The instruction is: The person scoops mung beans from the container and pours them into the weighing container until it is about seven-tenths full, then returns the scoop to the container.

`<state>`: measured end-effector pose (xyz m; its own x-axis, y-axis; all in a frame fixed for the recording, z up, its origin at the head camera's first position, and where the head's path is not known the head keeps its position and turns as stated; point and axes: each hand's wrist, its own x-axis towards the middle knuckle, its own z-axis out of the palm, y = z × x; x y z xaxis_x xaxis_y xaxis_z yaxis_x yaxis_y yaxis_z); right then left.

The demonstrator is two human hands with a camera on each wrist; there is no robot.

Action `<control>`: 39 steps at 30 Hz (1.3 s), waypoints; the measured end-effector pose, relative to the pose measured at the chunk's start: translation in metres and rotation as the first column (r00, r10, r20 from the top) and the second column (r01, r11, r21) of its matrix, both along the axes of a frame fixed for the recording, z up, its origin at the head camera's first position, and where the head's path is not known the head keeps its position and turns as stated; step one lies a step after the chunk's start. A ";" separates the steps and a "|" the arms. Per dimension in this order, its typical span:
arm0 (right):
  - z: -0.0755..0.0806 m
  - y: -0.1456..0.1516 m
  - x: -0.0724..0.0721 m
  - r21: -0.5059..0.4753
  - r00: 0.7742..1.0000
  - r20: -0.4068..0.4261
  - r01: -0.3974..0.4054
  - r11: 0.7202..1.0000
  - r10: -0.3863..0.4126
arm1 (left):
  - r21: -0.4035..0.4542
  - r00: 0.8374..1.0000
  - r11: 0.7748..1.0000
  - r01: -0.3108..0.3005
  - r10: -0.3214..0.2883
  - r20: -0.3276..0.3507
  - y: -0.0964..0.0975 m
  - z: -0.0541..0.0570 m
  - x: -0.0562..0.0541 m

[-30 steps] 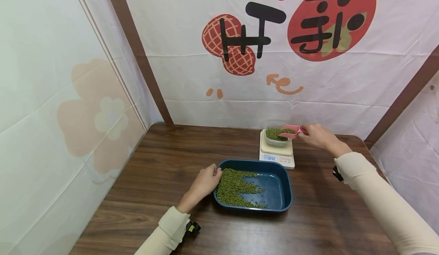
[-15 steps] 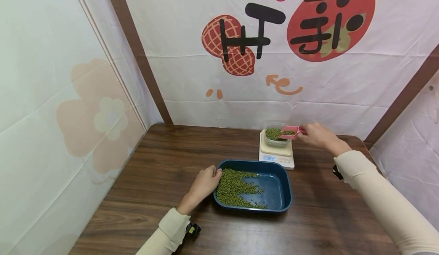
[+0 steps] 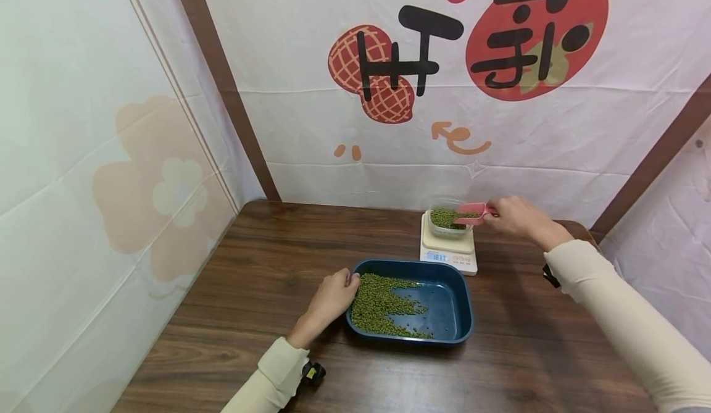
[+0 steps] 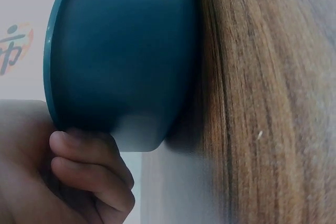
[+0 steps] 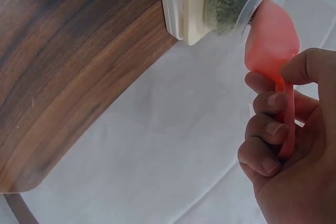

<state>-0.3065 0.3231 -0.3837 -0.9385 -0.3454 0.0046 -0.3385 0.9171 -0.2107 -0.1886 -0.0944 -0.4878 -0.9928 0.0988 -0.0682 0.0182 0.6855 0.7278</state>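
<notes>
My right hand [image 3: 518,216] grips the handle of a pink scoop [image 5: 273,38], its fingers curled round it in the right wrist view. The scoop tilts over the rim of a clear plastic tub [image 3: 451,233] that holds green mung beans [image 3: 443,217]. Beneath the tub is a white kitchen scale [image 3: 468,265] with a lit display. My left hand [image 3: 331,296] grips the left rim of a dark blue tray [image 3: 452,305], thumb over the edge; the left wrist view shows its fingers curled against the tray's outer wall [image 4: 121,51]. More mung beans [image 3: 380,305] lie in the tray's left part.
Everything stands on a dark wooden table [image 3: 266,258]. A printed cloth [image 3: 311,123] hangs behind its back edge, close to the scale, and another white cloth [image 3: 111,154] hangs along the left side.
The scoop has shifted very slightly over the tub, and the right sleeve has moved a little. The digits on the scale's display have changed. My left hand and the tray have stayed put.
</notes>
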 end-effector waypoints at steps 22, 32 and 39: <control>0.014 -0.003 -0.002 0.035 0.999 -0.026 -0.028 0.999 0.029 | -0.017 1.000 1.000 0.020 -0.020 -0.013 0.001 0.000 0.000; 0.025 -0.001 -0.002 0.068 0.997 -0.031 -0.062 0.996 0.064 | -0.020 1.000 1.000 0.016 -0.016 -0.004 0.001 0.000 -0.002; 0.026 -0.003 0.001 0.072 0.998 -0.037 -0.056 0.996 0.059 | -0.025 1.000 1.000 0.011 -0.011 -0.002 0.002 -0.001 -0.001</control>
